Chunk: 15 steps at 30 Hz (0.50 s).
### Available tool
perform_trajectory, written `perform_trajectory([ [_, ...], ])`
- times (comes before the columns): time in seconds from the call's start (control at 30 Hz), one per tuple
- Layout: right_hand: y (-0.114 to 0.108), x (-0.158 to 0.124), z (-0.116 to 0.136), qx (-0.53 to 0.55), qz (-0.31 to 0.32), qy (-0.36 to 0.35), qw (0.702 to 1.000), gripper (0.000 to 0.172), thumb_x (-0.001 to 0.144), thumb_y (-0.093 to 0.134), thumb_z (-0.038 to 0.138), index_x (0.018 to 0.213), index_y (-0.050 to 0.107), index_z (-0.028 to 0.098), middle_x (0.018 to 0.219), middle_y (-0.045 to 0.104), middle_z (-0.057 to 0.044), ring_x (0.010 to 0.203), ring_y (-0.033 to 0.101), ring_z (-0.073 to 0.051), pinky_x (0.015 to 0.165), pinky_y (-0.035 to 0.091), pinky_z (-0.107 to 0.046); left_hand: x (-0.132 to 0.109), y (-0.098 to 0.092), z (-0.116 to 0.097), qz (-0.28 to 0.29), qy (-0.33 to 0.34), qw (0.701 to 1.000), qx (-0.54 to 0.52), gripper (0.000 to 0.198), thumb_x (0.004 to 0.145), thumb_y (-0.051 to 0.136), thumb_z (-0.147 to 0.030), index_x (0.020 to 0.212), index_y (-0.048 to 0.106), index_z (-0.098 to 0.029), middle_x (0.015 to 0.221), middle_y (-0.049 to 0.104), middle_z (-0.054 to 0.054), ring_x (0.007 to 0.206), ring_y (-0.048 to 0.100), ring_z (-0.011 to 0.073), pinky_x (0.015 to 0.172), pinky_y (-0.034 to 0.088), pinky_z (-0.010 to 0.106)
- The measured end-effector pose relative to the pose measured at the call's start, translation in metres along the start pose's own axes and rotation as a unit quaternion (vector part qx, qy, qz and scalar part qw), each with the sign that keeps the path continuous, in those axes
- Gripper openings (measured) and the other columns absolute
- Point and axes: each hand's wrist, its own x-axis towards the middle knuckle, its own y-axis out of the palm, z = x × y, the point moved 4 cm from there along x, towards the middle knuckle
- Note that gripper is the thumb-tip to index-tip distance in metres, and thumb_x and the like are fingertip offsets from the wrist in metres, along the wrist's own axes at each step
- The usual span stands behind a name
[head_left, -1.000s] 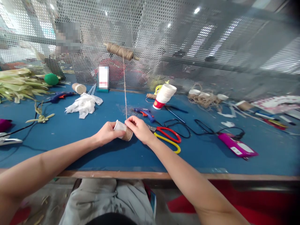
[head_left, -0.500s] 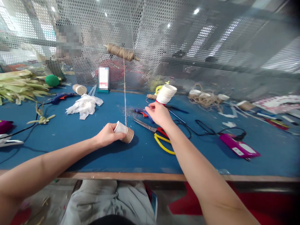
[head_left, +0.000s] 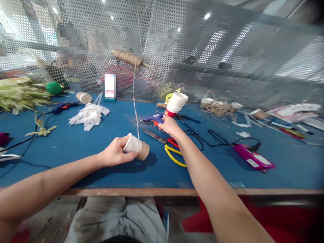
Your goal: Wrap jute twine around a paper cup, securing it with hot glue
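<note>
Head feed, watched from my station. Hands well apart. Left hand [head_left: 117,152] is closed on a paper cup [head_left: 132,143], which lies tilted above the near middle of the blue table [head_left: 157,177] — its mouth toward the palm, its base pointing right. The base end is wrapped in brown twine; the rest of the wall is white. I trace a strand [head_left: 135,98] from the cup up to a twine spool [head_left: 128,58] on a rod before the perforated screen [head_left: 162,37]. The strand bows slightly.

Right hand [head_left: 169,126] is closed round the handle end of a blue glue gun [head_left: 152,118], nozzle pointing left. I cannot tell whether the gun is clear of the tabletop. Just beyond the fingers I note a tilted stack of white cups [head_left: 179,101], red at its lower end. Scissors [head_left: 174,157] with red and yellow handles lie below this hand — the forearm covers part of them. Left of the strand: crumpled white plastic [head_left: 89,115] and another twine-wrapped cup [head_left: 84,98] on its side.
</note>
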Motion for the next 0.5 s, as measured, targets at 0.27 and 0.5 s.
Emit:
perform_trajectory([
  [0.27, -0.042, -0.056, 0.025, 0.368, 0.059, -0.097, 0.923, 0.012, 0.067, 0.06, 0.022, 0.07, 0.054, 0.013, 0.058, 0.056, -0.002, 0.047, 0.052, -0.009, 0.046, 0.045, -0.022, 0.011, -0.011, 0.036, -0.111, -0.186, 0.964, -0.155, 0.024, 0.056, 0.063, -0.026, 0.074, 0.061, -0.01, 0.066, 0.063, 0.002, 0.062, 0.056, 0.0136, 0.066, 0.045, 0.026],
  [0.5, -0.018, -0.039, 0.013, 0.356, 0.014, -0.031, 0.934, 0.009, 0.072, 0.057, 0.021, 0.07, 0.054, 0.013, 0.062, 0.055, -0.002, 0.046, 0.048, -0.006, 0.04, 0.039, -0.018, 0.009, -0.01, 0.034, -0.126, -0.194, 0.956, -0.182, 0.023, 0.054, 0.065, -0.025, 0.072, 0.062, -0.01, 0.065, 0.064, 0.001, 0.061, 0.057, 0.0135, 0.065, 0.045, 0.025],
])
